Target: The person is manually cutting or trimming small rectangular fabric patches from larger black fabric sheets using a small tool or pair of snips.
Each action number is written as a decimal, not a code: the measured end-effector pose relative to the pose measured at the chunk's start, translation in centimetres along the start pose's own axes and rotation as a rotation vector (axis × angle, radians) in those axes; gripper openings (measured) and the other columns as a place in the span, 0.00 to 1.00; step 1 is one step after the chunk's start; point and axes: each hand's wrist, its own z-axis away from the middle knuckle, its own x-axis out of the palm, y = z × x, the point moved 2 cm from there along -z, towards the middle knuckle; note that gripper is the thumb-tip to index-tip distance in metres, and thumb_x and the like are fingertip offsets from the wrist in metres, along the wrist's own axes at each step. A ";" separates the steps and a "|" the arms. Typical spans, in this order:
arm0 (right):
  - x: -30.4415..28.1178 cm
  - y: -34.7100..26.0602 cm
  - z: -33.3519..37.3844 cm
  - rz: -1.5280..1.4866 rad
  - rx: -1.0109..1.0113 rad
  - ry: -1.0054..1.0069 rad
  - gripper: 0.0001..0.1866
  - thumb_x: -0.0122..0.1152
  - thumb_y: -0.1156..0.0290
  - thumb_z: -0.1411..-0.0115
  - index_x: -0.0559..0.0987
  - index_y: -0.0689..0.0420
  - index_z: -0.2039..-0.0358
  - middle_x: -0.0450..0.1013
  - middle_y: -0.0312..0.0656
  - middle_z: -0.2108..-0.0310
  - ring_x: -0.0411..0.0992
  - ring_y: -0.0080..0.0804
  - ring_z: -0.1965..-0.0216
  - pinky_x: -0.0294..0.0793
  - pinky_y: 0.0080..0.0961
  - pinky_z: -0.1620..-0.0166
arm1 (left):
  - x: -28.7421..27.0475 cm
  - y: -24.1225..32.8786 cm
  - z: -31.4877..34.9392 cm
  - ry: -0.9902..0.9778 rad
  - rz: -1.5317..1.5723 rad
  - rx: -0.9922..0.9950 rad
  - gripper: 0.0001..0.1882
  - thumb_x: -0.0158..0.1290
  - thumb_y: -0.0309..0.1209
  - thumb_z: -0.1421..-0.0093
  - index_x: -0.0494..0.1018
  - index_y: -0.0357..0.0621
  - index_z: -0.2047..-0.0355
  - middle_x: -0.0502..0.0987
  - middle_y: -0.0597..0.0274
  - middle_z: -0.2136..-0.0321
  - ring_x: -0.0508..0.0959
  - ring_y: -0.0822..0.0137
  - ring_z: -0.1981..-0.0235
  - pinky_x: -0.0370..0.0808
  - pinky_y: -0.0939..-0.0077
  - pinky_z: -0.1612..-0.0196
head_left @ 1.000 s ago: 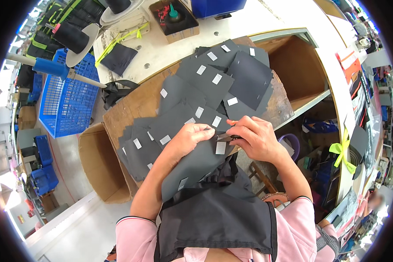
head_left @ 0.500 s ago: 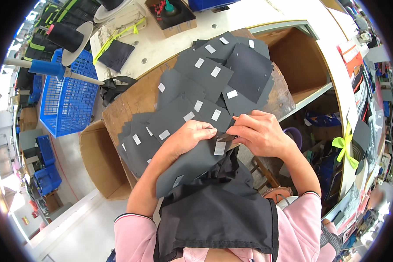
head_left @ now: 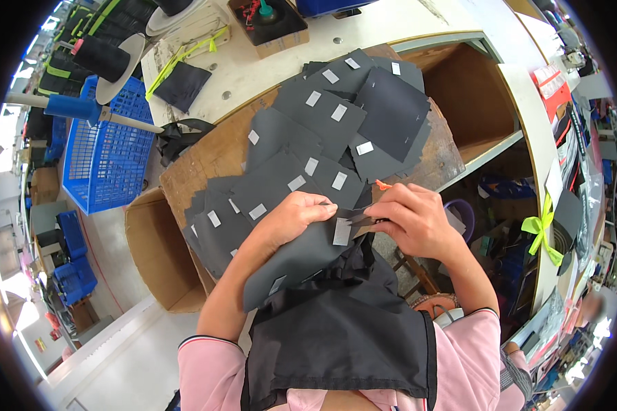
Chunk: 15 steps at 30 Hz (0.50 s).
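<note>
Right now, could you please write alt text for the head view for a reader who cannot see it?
A person's left hand pinches a dark grey panel, while the right hand holds small metal snips at the panel's pale rectangular patch. More patched grey panels overlap on a wooden tabletop.

Through my camera I see a worn wooden board [head_left: 216, 146], slanted beside a white table [head_left: 391, 24]. Overlapping grey pieces [head_left: 271, 178] cover most of the board, many bearing small white patches [head_left: 312, 98]; its bare wood shows to me at the left and right ends. A darker piece [head_left: 393, 113] lies on top at the right. On the table I make out a box [head_left: 273, 45], a blue bin [head_left: 329, 6] and a black piece [head_left: 182, 87], with a yellow strip [head_left: 177, 63] along its edge.
</note>
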 end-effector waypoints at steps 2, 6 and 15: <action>0.5 -0.6 -0.3 -0.007 -0.020 0.008 0.16 0.69 0.70 0.64 0.77 0.53 0.70 0.67 0.33 0.76 0.69 0.32 0.78 0.68 0.25 0.75 | 0.2 0.1 0.0 0.013 0.049 0.005 0.12 0.48 0.33 0.43 0.74 0.35 0.68 0.75 0.68 0.74 0.71 0.79 0.72 0.67 0.84 0.67; 0.9 -0.5 -0.3 0.002 0.002 -0.014 0.17 0.70 0.71 0.64 0.77 0.53 0.70 0.67 0.34 0.76 0.68 0.32 0.78 0.68 0.25 0.76 | 0.2 0.3 0.1 0.017 0.018 0.010 0.13 0.48 0.33 0.43 0.74 0.34 0.67 0.75 0.68 0.73 0.71 0.79 0.72 0.67 0.85 0.67; 0.8 -0.7 0.4 0.016 0.034 0.082 0.17 0.70 0.72 0.64 0.77 0.54 0.70 0.68 0.34 0.76 0.67 0.30 0.81 0.67 0.24 0.76 | 0.3 0.3 0.3 0.009 0.051 -0.024 0.12 0.48 0.33 0.42 0.74 0.35 0.69 0.74 0.69 0.74 0.70 0.80 0.73 0.66 0.86 0.67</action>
